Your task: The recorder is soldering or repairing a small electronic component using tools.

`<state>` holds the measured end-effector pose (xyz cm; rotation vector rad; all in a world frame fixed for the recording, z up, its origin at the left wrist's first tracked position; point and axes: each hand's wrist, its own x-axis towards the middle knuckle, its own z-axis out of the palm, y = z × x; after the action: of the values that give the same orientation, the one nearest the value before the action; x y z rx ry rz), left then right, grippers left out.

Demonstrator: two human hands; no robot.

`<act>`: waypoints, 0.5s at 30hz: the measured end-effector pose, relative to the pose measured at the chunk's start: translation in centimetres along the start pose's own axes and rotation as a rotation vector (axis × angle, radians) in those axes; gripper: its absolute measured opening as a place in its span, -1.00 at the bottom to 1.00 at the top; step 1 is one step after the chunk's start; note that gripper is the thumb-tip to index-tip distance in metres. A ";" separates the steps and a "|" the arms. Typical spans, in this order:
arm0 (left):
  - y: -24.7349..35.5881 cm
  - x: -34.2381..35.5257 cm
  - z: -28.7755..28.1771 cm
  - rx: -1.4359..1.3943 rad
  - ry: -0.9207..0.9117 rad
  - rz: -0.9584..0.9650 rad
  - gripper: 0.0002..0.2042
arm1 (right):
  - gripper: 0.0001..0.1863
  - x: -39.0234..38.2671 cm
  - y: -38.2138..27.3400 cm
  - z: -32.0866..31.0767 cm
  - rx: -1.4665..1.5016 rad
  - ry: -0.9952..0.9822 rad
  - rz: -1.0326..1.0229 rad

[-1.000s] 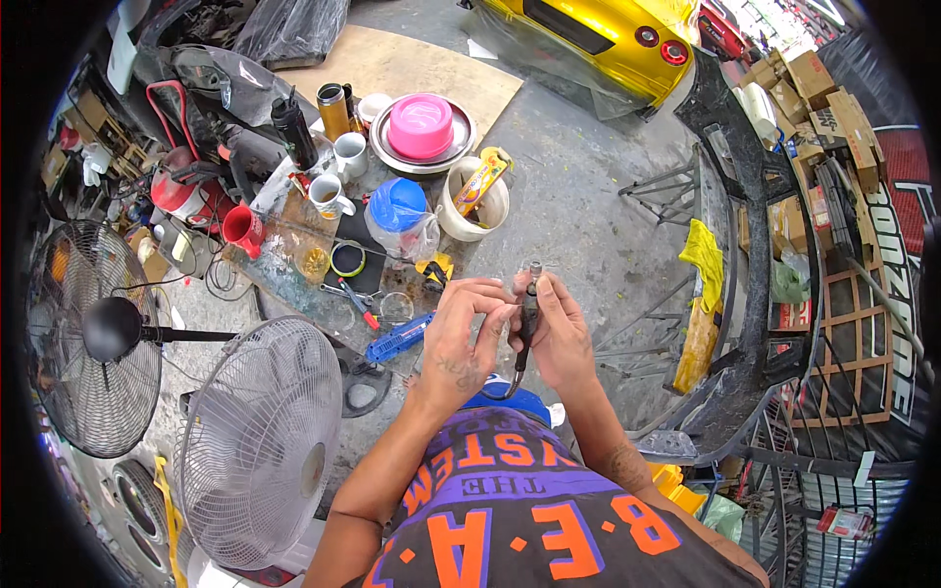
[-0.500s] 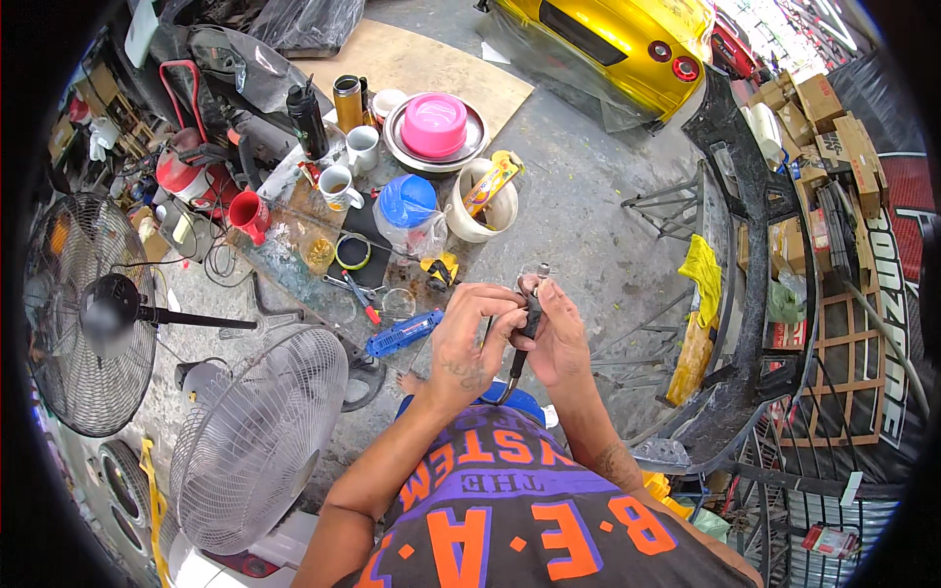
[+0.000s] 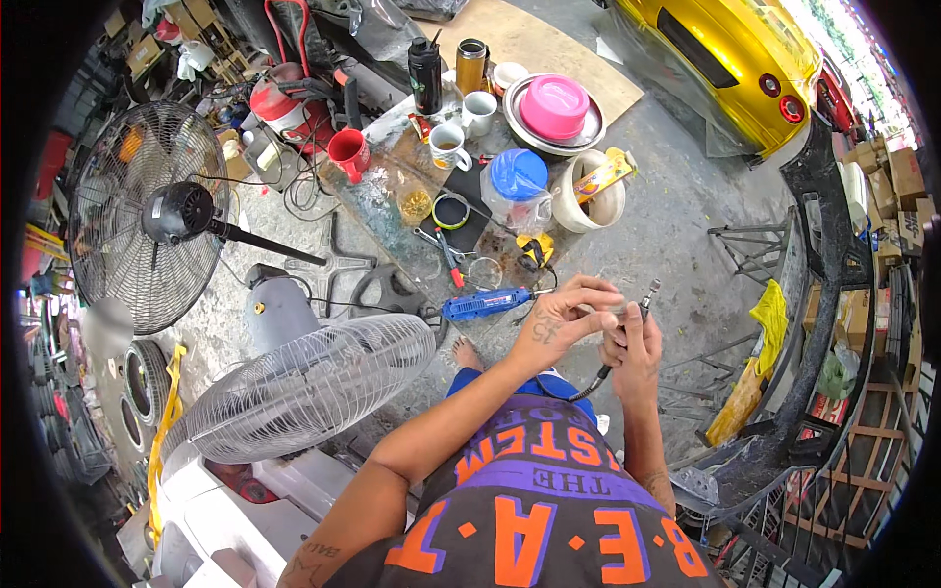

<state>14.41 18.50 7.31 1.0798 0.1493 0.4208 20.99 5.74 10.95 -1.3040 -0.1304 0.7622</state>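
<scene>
My slim black handpiece (image 3: pixel 645 303) has a shiny metal tip (image 3: pixel 654 286); upper right, the curved yellow car body (image 3: pixel 750 69) is glossy.

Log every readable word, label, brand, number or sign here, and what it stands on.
Wording is left uncopied; this is where it stands:
Dark shirt: large orange capitals, legible; smaller lettering on a purple band.
Blue handheld tool: print too small to read.
Yellow packet: print too small to read.
Cardboard boxes: dark print, too small to read.
Held black corded piece: no lettering can be made out.
</scene>
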 end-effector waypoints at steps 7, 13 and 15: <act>-10.7 -2.1 -10.4 0.705 0.417 -0.170 -0.80 | -0.77 -1.0 -0.4 -2.1 0.069 0.010 0.058; -15.7 -1.7 -15.2 0.953 0.674 -0.046 -0.90 | -0.77 -1.7 0.9 -4.0 0.071 0.099 0.118; -15.7 -1.1 -17.8 1.070 0.692 -0.035 -0.90 | -0.77 -1.9 0.8 -4.1 0.046 0.071 0.136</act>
<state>11.83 26.38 -14.94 1.9285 1.0997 0.6979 21.24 1.32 9.67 -1.3038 0.0328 0.8283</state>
